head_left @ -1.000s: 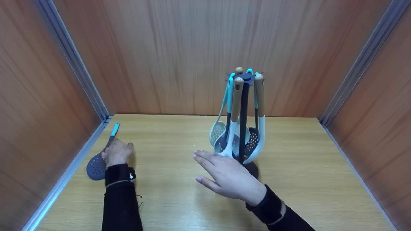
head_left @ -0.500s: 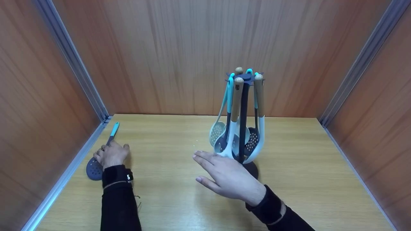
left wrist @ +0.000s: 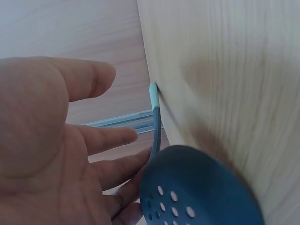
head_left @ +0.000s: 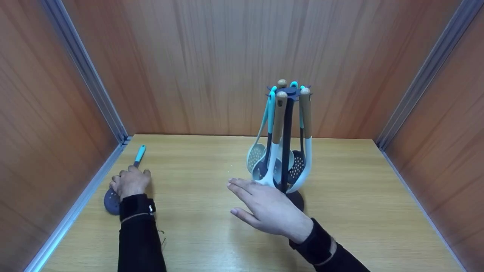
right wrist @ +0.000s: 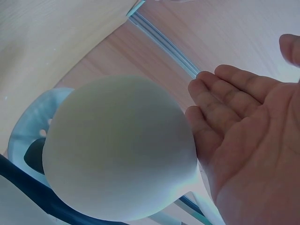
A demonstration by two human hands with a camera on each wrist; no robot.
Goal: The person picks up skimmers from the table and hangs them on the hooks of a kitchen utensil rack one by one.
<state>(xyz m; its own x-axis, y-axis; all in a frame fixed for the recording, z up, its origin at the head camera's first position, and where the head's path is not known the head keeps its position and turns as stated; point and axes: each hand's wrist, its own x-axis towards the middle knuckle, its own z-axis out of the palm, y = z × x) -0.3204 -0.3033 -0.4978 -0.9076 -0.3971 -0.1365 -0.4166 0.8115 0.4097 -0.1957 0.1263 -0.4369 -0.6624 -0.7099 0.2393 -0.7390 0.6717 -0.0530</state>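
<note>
A dark skimmer with a turquoise handle lies at the left of the table. My left hand is over its shaft and hides that part in the head view. In the left wrist view the fingers are fairly straight, their tips against the skimmer's outer side near the holed bowl, with the thumb apart. My right hand is stretched flat in front of the utensil stand. In the right wrist view its little finger is right at the rounded bowl of a white ladle, gripping nothing.
On the stand hang several utensils, including a white ladle with a wooden handle, a dark slotted one and a pale green skimmer. Wooden panels enclose the table at the back and both sides.
My left hand has shifted left over the skimmer and its fingers have spread. The skimmer has moved slightly right and toward me. My right hand stays in place.
</note>
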